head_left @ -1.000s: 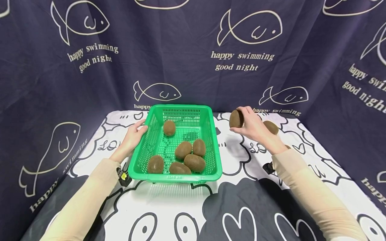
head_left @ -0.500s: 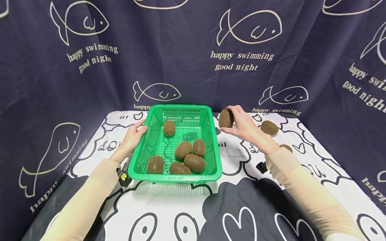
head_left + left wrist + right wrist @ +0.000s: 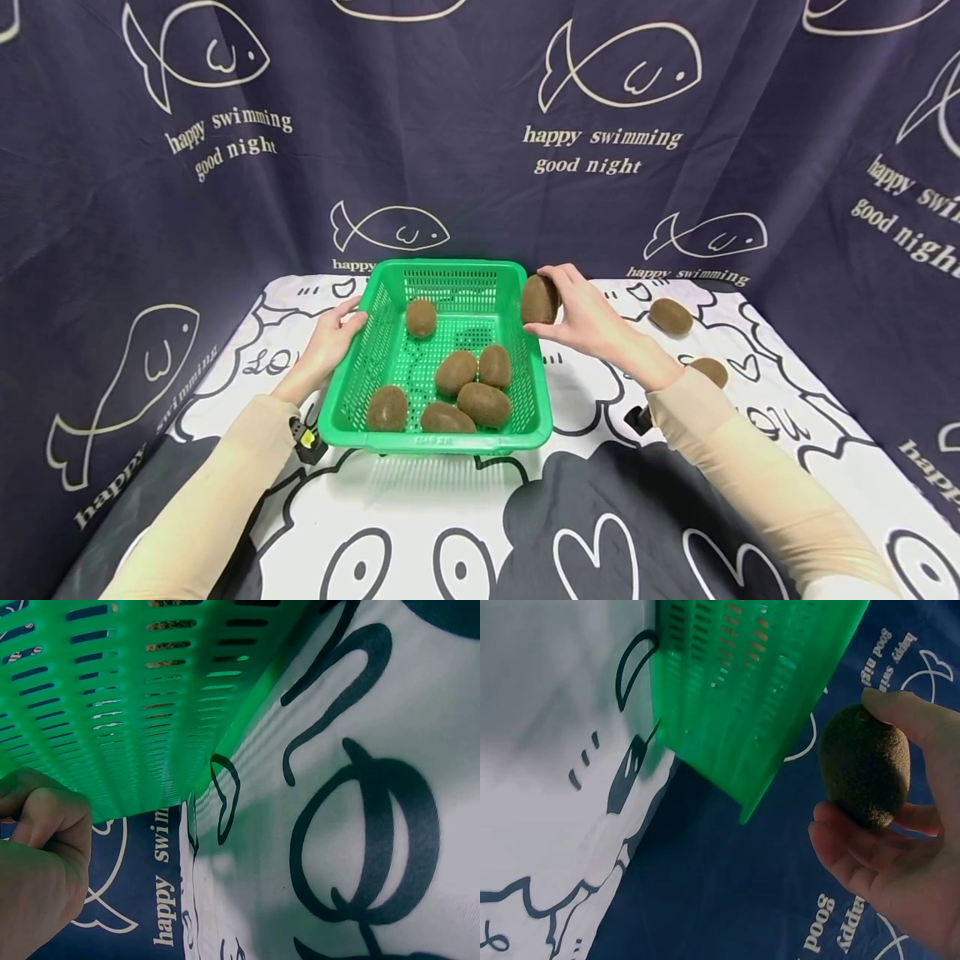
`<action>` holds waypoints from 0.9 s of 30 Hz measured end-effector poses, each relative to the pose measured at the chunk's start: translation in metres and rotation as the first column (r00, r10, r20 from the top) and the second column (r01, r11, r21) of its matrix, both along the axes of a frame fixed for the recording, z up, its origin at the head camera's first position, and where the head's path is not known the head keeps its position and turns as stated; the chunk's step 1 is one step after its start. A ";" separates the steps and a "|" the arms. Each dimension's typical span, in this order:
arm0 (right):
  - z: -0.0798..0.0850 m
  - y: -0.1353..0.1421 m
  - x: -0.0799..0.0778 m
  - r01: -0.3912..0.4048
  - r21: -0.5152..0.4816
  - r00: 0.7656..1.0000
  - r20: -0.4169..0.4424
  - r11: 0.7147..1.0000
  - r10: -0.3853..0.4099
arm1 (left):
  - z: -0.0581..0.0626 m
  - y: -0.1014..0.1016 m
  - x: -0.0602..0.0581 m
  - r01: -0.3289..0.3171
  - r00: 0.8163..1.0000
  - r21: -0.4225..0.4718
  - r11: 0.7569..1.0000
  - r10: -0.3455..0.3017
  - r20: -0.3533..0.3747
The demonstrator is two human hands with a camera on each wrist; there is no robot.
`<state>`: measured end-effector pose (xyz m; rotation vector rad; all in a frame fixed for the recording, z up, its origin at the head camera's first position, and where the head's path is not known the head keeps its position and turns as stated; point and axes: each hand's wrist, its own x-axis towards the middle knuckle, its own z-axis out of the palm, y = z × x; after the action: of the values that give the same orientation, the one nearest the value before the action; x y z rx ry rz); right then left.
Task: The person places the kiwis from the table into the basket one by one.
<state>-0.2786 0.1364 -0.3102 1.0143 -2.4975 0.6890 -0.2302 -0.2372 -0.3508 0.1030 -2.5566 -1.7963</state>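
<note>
A brown, fuzzy kiwi (image 3: pixel 540 300) is pinched between the thumb and fingers of my right hand (image 3: pixel 587 315), in the air at the right rim of the green basket (image 3: pixel 435 442). The right wrist view shows the same kiwi (image 3: pixel 865 766) between thumb and fingertips, beside the basket's outer wall (image 3: pixel 727 712). My left hand (image 3: pixel 327 340) grips the basket's left rim; in the left wrist view its fingers (image 3: pixel 56 814) are curled at the rim. Inside the basket lie several kiwis, one (image 3: pixel 421 318) toward the back and the others, such as this kiwi (image 3: pixel 483 406), toward the front.
Two more kiwis rest on the patterned cloth at the right: one kiwi (image 3: pixel 671 317) farther back, another kiwi (image 3: pixel 708 372) nearer, partly behind the right forearm. A dark blue curtain (image 3: pixel 480 167) with fish drawings hangs behind the table and at both sides.
My right hand has carried the kiwi leftward to the basket's right rim, uncovering the two kiwis on the cloth. My left hand and the basket have stayed in place.
</note>
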 end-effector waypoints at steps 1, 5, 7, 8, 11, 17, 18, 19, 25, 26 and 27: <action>0.000 -0.001 0.001 -0.006 0.004 1.000 -0.002 1.000 0.006 | -0.003 -0.002 -0.002 -0.001 1.000 0.001 1.000 0.001 -0.001; 0.000 -0.008 0.006 -0.037 0.012 0.999 -0.020 0.999 0.037 | -0.013 -0.007 -0.010 0.001 1.000 0.001 1.000 -0.001 -0.002; 0.000 -0.013 0.008 -0.054 0.014 0.998 -0.030 0.998 0.054 | -0.011 -0.006 -0.009 0.000 1.000 -0.003 1.000 0.000 -0.002; -0.001 -0.015 0.009 -0.062 0.015 0.997 -0.034 0.998 0.062 | -0.009 -0.005 -0.007 0.001 1.000 -0.002 1.000 -0.001 -0.003; -0.002 -0.022 0.013 -0.083 0.019 0.996 -0.040 0.996 0.084 | 0.001 0.001 0.001 0.005 1.000 0.003 1.000 -0.005 -0.005; -0.007 -0.037 0.020 -0.126 0.025 0.991 -0.034 0.992 0.126 | -0.004 -0.001 -0.002 0.011 1.000 0.007 1.000 -0.011 -0.017; -0.008 -0.039 0.022 -0.137 0.024 0.990 -0.033 0.990 0.138 | -0.007 -0.002 -0.004 0.006 1.000 0.003 1.000 -0.006 -0.016; -0.009 -0.042 0.023 -0.150 0.024 0.988 -0.034 0.988 0.151 | -0.010 -0.004 -0.006 -0.001 1.000 -0.003 1.000 0.001 -0.015; -0.015 -0.061 0.032 -0.206 0.044 0.978 -0.030 0.977 0.208 | -0.019 -0.008 -0.011 -0.003 0.999 -0.014 1.000 0.002 -0.037; -0.016 -0.064 0.033 -0.208 0.050 0.977 -0.029 0.977 0.210 | -0.019 -0.008 -0.011 -0.002 0.999 -0.013 1.000 0.002 -0.039; -0.016 -0.067 0.035 -0.209 0.055 0.977 -0.029 0.976 0.211 | -0.019 -0.008 -0.011 -0.002 0.999 -0.010 1.000 0.002 -0.037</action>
<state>-0.2440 0.0694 -0.3263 1.3120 -2.4117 0.6642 -0.2415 -0.2453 -0.3702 0.0709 -2.5388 -1.7673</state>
